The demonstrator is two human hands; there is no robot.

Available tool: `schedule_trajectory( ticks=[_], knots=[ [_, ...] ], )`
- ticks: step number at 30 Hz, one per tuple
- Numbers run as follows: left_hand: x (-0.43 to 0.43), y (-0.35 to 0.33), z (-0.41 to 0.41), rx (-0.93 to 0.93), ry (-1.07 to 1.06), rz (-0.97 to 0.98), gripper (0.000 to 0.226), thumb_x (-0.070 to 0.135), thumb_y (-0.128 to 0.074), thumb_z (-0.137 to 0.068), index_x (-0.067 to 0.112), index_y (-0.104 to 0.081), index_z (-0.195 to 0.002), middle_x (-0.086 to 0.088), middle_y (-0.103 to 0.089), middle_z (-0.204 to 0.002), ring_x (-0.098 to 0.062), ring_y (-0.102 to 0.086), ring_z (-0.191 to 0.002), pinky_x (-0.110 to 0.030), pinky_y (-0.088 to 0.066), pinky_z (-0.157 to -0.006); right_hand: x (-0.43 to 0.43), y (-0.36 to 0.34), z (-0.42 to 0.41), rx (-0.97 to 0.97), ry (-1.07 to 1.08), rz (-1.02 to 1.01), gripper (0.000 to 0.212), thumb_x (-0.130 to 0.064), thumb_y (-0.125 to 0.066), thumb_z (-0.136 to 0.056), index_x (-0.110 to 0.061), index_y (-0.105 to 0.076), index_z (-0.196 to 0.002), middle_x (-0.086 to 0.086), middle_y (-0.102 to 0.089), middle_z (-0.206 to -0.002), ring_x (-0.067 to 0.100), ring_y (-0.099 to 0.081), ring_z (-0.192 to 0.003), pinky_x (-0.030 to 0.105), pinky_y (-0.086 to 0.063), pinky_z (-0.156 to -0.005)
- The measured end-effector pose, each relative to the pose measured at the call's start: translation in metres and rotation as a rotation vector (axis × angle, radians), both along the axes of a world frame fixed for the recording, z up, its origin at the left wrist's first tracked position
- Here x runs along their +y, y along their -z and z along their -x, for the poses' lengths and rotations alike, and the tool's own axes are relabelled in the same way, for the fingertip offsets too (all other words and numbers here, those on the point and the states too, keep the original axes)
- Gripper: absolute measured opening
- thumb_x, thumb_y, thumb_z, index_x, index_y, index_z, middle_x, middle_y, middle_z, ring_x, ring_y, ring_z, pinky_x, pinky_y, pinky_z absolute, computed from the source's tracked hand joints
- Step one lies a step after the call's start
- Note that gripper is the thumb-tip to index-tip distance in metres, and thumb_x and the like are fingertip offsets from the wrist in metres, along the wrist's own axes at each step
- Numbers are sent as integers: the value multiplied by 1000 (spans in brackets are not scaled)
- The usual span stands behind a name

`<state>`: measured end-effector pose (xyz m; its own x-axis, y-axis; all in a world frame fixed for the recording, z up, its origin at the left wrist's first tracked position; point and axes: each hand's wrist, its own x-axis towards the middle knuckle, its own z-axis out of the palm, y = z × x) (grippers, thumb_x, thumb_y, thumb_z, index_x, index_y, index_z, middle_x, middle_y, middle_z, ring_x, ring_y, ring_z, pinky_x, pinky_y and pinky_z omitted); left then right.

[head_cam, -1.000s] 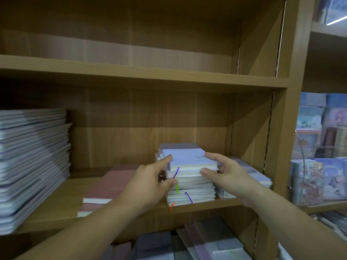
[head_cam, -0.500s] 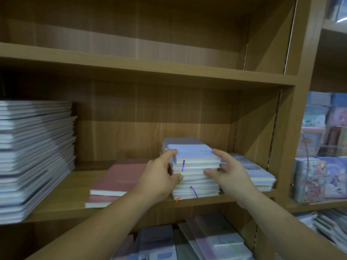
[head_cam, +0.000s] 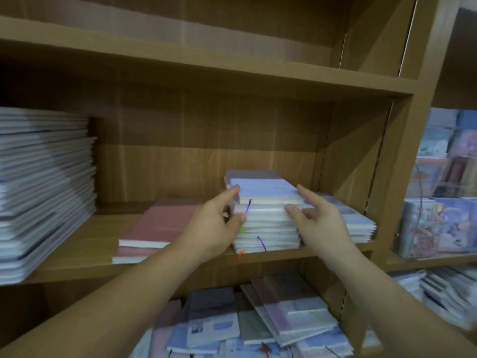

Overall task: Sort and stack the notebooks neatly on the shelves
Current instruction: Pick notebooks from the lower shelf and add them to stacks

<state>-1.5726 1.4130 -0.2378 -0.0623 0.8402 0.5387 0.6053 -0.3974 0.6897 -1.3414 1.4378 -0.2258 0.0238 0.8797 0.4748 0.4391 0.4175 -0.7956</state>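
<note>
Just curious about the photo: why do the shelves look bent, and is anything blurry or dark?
Head view: the wide lens bows the shelf board; the tall pile at the left is smeared by blur; deep shadow sits under that board; the middle stack looks fairly sharp.

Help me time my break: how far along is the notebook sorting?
Looks done: the tall left pile, pink notebooks and low right stack lie on the middle shelf. In hand: left hand grips and right hand presses the centre stack. Left: the jumbled notebooks below.
</note>
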Motion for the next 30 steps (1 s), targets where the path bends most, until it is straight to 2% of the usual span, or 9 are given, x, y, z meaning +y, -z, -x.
schedule_trajectory(
  ticks=[3, 6, 8, 11, 14, 17, 22, 26, 30],
  knots=[
    [-38, 23, 6, -45, -47, -121, 49, 28, -71, -89, 35, -58, -135, 33, -66, -100, 6, -63, -92, -23, -53, -89, -47, 25, 7, 179, 41, -133, 48, -26, -68, -96, -29, -53, -141, -7, -66, -117, 7, -64, -107, 16, -51, -82],
    [-92, 64, 10, -121, -45, -133, 25, 21, -70, -93, 30, -69, -116, 14, -68, -88, -5, -63, -76, -16, -51, -70, -93, 74, 34, 136, -65, -227, 17, -17, -71, -93, -23, -70, -109, -4, -70, -93, 9, -66, -81, 23, -54, -71],
    [-116, 106, 17, -77, -19, -2, 22, 25, -69, -93, 37, -69, -112, 16, -69, -87, -7, -66, -75, -20, -55, -69, -111, 112, 57, -2, -231, 3, 5, -18, -72, -92, -21, -75, -89, -7, -71, -76, 7, -65, -68, 25, -54, -63],
    [-139, 169, 34, -44, -49, 221, 30, 22, -67, -95, 49, -63, -106, 25, -68, -93, -6, -69, -77, -29, -59, -73, -112, 163, 83, -185, -379, 329, 23, -26, -68, -95, -13, -73, -75, 6, -69, -71, 18, -67, -67, 40, -55, -64],
    [-155, 216, 52, -60, -140, 361, 36, 15, -65, -93, 49, -61, -105, 29, -68, -88, 0, -66, -78, -11, -49, -67, -97, 193, 99, -284, -372, 442, 27, -35, -67, -94, -17, -73, -76, 0, -66, -62, 13, -65, -59, 35, -55, -59],
    [-161, 260, 69, -106, -201, 496, 34, 12, -63, -92, 38, -64, -114, 17, -74, -90, 0, -68, -80, -19, -54, -75, -79, 221, 115, -453, -387, 572, 31, -46, -66, -93, -18, -70, -81, -6, -59, -58, 10, -55, -48, 24, -45, -52],
    [-149, 301, 85, -213, -204, 693, 21, 18, -66, -91, 12, -68, -111, -3, -73, -105, -18, -67, -97, -31, -53, -87, -80, 283, 145, -633, -464, 526, 19, -44, -65, -95, -30, -69, -107, -16, -59, -98, 8, -60, -94, 29, -51, -90],
    [-147, 317, 92, -273, -152, 748, 19, 36, -61, -86, 19, -67, -94, 2, -71, -89, -17, -67, -85, -40, -56, -79, -74, 298, 154, -781, -450, 493, 24, -33, -67, -93, -28, -63, -70, -4, -57, -69, 12, -55, -66, 39, -52, -72],
    [-143, 327, 80, -494, -120, 849, 18, 39, -59, -97, 31, -74, -91, 16, -74, -92, -6, -67, -88, -31, -56, -83, -48, 284, 146, -580, -282, 541, 26, -43, -68, -95, -26, -68, -114, -6, -69, -94, 12, -65, -83, 26, -50, -75]
  ],
)
